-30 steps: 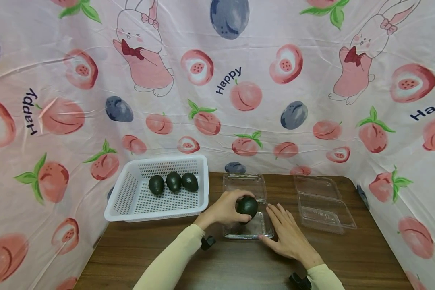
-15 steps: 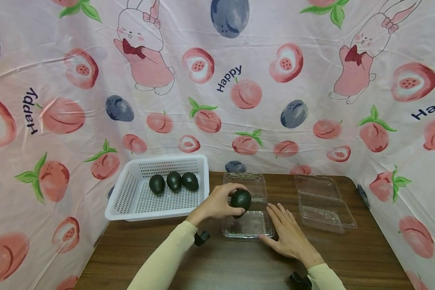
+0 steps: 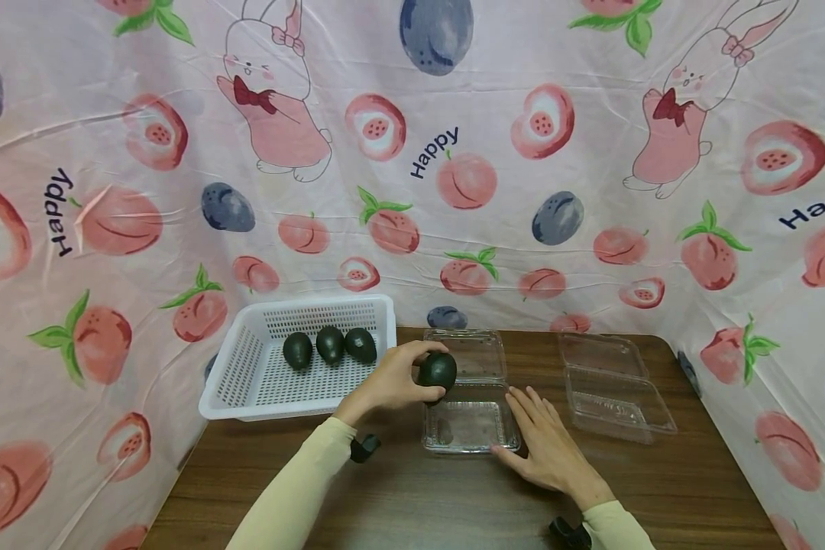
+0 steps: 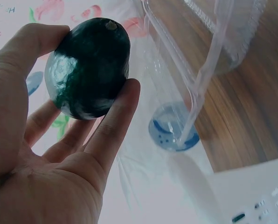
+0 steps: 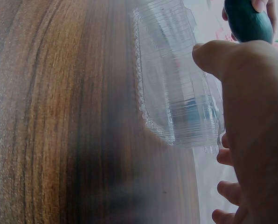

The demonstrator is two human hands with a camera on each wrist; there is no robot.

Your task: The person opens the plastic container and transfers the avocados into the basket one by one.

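Observation:
My left hand (image 3: 393,380) holds a dark green avocado (image 3: 438,371) between thumb and fingers, above the left side of an open clear plastic clamshell box (image 3: 467,429). In the left wrist view the avocado (image 4: 90,70) shows its stem scar, pinched by the thumb and fingertips. My right hand (image 3: 551,449) lies along the right side of the box's base with fingers outstretched, its thumb at the front edge. The right wrist view shows that thumb against the clear box (image 5: 176,79). No avocado shows inside the base.
A white perforated basket (image 3: 209,409) stands at the back left, with three more avocados (image 3: 330,345) inside. A second clear clamshell box (image 3: 608,393) lies open at the right. Behind the wooden table (image 3: 412,496) hangs a fruit-and-rabbit printed cloth (image 3: 481,99).
My left hand has carried the avocado leftward, from over the middle of the box's base to its left edge. My right hand and the box stay in place.

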